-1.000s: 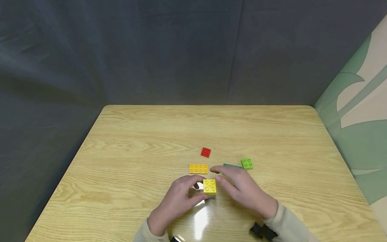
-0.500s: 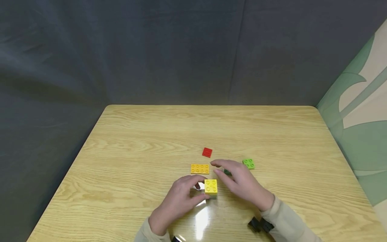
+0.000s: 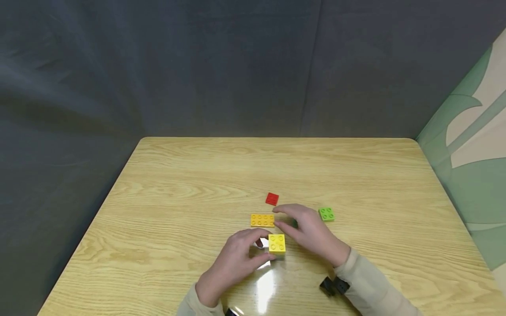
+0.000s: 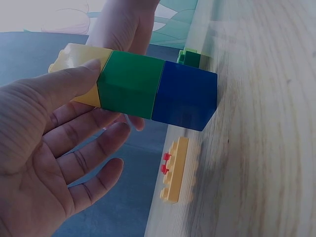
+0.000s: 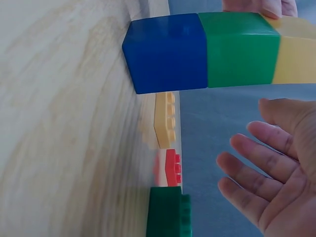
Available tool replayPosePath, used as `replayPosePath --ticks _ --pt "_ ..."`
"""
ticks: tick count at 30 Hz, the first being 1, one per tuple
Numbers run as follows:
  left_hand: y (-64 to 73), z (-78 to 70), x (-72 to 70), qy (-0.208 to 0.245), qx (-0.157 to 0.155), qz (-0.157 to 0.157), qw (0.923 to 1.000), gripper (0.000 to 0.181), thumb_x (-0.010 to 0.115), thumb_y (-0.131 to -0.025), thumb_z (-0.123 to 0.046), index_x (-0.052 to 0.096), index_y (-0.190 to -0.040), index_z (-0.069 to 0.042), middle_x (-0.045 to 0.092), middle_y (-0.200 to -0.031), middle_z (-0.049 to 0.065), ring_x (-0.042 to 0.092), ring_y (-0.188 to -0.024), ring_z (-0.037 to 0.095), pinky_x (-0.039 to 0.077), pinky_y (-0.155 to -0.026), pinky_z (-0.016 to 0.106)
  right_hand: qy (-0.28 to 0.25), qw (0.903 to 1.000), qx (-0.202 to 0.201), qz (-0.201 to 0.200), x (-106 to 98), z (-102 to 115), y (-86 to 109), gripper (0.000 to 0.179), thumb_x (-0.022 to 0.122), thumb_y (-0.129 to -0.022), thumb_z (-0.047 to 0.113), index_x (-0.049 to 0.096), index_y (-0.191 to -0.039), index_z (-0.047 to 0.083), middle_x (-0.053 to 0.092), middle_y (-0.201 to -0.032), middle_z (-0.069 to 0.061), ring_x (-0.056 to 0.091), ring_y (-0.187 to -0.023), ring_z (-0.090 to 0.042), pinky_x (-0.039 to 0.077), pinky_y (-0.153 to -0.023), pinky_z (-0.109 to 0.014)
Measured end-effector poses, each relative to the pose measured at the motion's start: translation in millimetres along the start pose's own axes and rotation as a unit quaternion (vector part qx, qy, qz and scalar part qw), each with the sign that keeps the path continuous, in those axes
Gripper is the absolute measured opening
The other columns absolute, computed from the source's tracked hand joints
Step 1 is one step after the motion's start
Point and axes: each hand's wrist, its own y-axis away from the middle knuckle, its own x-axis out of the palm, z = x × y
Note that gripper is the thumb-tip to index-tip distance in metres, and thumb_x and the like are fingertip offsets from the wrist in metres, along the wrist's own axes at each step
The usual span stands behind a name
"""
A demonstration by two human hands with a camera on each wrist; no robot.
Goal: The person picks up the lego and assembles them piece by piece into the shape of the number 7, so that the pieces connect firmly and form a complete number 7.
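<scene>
Here, the left hand [image 3: 236, 252] pinches a yellow block [image 3: 276, 244]; the right hand [image 3: 311, 229] arches, fingers apart, an orange brick [image 3: 262, 220] by its fingertips.

A pale wood-grain table [image 3: 178, 193] with rounded far corners fills the lower view. Beyond its straight far edge and along its left side hangs dark blue-grey cloth [image 3: 221, 70], creased at left, with a vertical line [image 3: 311, 70] right of centre. A green-and-beige leaf-patterned surface [image 3: 482, 188] borders the right; white glare [image 3: 265, 289] marks the glossy near tabletop.
</scene>
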Motion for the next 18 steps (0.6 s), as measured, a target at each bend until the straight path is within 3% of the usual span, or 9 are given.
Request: replayPosePath --ticks 8,18 --pt "0.3 0.3 0.9 0.001 0.006 -0.006 1.0 0.039 0.082 -0.079 -0.024 0.066 -0.113 -0.013 0.069 -0.102 -0.005 0.063 -0.081 0.011 0.05 -0.075 0.023 0.012 0.9997 0.019 0.011 6.6 -1.7 -4.7 0.034 0.074 -0.087 0.022 0.068 -0.117 0.007 0.068 -0.116 -0.004 0.062 -0.111 -0.022 0.05 -0.094 -0.042" --pt "0.4 0.6 1.6 0.009 0.006 -0.007 0.9999 0.04 0.082 -0.079 -0.023 0.066 -0.114 -0.014 0.069 -0.103 -0.006 0.062 -0.081 0.011 0.05 -0.073 0.024 0.013 0.9996 0.012 0.022 13.9 -6.0 -10.4 0.037 0.076 -0.086 0.021 0.067 -0.117 0.004 0.069 -0.114 -0.007 0.063 -0.11 -0.024 0.05 -0.094 -0.041"
